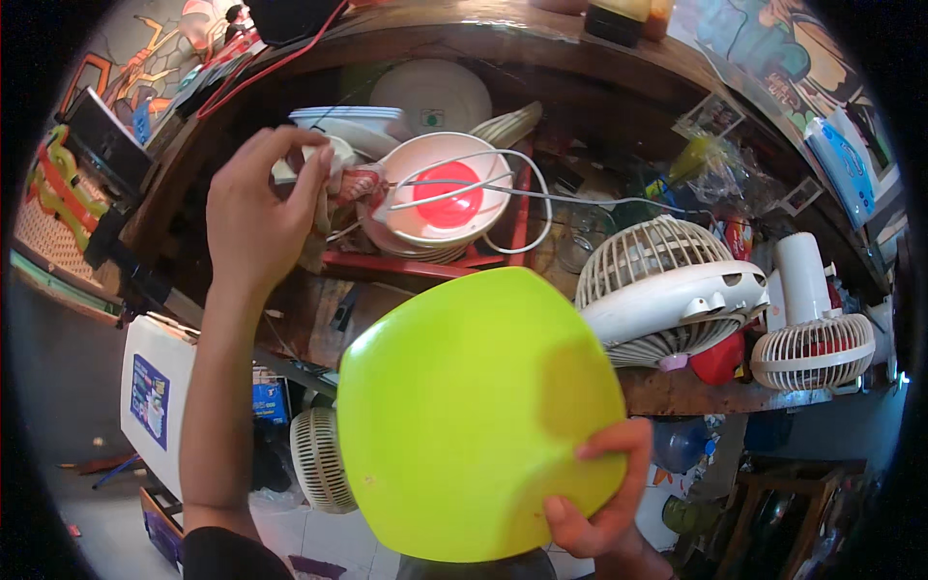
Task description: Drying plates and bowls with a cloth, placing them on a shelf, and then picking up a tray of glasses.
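Dark wood, smooth ceramic-like white and thin ribs meet around the table (677, 391), where a fan (667, 300) with a round slatted cage lies at the right of the frame, a smaller ribbed fan (813, 354) beside it. Near the top centre I see a broad pale plate (440, 97) behind a round bowl (449, 215), white-rimmed with a red disc inside; a thin white cable (550, 198) loops across it, and a hard red tray (387, 265) edges it below. The left hand (253, 213), upper left, bends thumb and forefinger close together by a soft, crumpled wad (358, 184); whether they grip it I can't tell. In the lower centre is the green plate (474, 406), square with rounded corners, glossy lime, shadowed toward its right side and specked at lower left. The right hand (611, 512) clasps its lower right corner, thumb and fingers spread on the face.
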The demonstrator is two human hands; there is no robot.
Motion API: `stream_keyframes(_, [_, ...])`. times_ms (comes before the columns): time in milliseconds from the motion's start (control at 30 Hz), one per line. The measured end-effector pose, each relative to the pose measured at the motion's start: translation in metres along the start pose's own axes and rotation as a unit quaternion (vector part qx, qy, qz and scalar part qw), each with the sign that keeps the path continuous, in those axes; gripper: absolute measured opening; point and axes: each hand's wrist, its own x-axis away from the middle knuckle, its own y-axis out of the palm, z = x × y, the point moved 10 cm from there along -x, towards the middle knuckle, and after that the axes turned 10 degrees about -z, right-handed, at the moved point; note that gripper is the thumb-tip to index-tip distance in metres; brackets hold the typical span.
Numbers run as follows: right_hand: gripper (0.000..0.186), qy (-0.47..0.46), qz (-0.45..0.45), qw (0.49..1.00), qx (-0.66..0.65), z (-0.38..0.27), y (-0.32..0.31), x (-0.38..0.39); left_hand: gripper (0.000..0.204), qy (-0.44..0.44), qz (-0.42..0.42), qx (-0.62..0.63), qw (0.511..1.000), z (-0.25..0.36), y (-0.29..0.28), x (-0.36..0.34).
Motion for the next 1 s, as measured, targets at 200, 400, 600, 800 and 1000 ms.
stream_keyframes(200, [0.058, -0.015, 0.033, 0.986, 0.165, -0.054, -0.007, 0.001, 0.016, -0.030, -0.098, 0.145, 0.984, -0.005, 0.043, 0.083])
stream_keyframes(400, [0.085, -0.062, -0.042, 0.985, 0.158, -0.068, 0.008, -0.038, 0.036, -0.014, -0.137, 0.013, 0.990, -0.021, 0.086, 0.098])
stream_keyframes(600, [0.059, -0.043, -0.022, 0.938, 0.344, -0.064, 0.017, -0.041, 0.037, -0.052, -0.172, 0.008, 0.984, -0.035, 0.105, 0.094])
stream_keyframes(800, [0.036, -0.091, 0.033, 0.919, 0.382, -0.090, -0.004, -0.056, 0.033, -0.040, -0.151, -0.001, 0.988, -0.032, 0.111, 0.081])
stream_keyframes(1000, [0.009, -0.133, 0.052, 0.944, 0.296, -0.094, -0.006, -0.114, 0.031, -0.008, -0.165, -0.066, 0.984, -0.036, 0.126, 0.086])
